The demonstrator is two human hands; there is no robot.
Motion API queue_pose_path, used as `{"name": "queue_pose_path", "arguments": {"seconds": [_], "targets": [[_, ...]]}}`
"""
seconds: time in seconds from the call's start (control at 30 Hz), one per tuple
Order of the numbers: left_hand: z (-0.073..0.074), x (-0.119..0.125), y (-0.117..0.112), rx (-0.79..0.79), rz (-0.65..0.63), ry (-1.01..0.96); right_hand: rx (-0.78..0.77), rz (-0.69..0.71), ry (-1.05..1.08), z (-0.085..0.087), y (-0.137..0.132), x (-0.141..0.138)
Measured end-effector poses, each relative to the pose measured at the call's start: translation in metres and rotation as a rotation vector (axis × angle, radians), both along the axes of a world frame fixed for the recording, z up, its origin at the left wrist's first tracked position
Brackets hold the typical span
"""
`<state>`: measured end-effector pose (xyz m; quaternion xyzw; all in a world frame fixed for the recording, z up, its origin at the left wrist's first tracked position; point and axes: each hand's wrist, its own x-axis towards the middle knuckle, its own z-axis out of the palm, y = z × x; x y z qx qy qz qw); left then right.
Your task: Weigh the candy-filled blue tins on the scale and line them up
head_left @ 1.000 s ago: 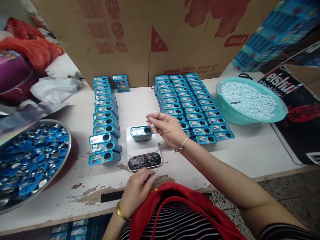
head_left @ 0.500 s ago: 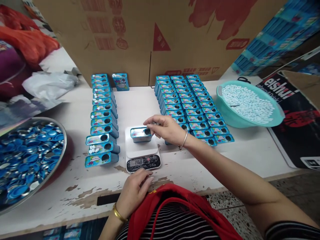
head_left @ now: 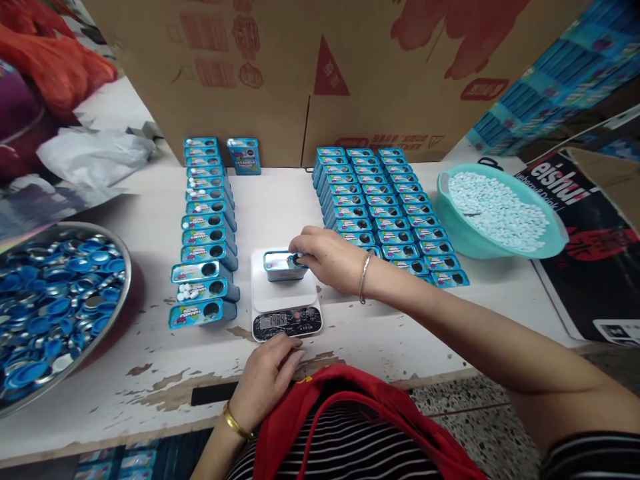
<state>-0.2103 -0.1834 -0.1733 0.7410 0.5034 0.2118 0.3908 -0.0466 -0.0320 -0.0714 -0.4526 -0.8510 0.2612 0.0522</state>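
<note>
A small blue tin [head_left: 279, 265] stands on a white kitchen scale [head_left: 285, 300] whose display [head_left: 278, 321] shows digits. My right hand [head_left: 327, 257] reaches over the scale, its fingertips pinched together at the round hole in the tin's top; whatever sits between them is hidden. My left hand [head_left: 265, 380] lies on the table just in front of the scale, fingers loosely stretched and holding nothing. A gold bangle is on the left wrist, a thin bracelet on the right.
A block of blue tins [head_left: 385, 213] stands right of the scale, a column of tins [head_left: 205, 220] left of it. A teal basin [head_left: 450, 230] holds white candies, a metal bowl [head_left: 125, 287] holds blue caps. A cardboard box [head_left: 300, 67] closes the back. A red bag [head_left: 360, 407] lies in my lap.
My right hand held a white candy above the tin, then came down onto its hole. The scale's reading rose from 1468 to 1484. My left hand stayed put.
</note>
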Motion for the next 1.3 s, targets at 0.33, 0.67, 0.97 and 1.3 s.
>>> {"name": "queue_pose_path", "arguments": {"seconds": [0.33, 0.67, 0.97, 1.3], "targets": [[-0.001, 0.0, -0.003, -0.019, 0.017, -0.003, -0.234, -0.214, 0.544, 0.008, -0.008, 0.011], [0.006, 0.008, -0.008, -0.118, -0.061, 0.019, -1.142, -0.888, 1.237, -0.053, -0.097, 0.049], [0.008, 0.013, -0.009, -0.133, -0.109, 0.049, -0.896, -0.668, 1.041, -0.056, -0.103, 0.042], [0.002, 0.005, -0.007, -0.135, -0.072, 0.063, -0.042, -0.228, 0.548, -0.017, -0.019, 0.014]]}}
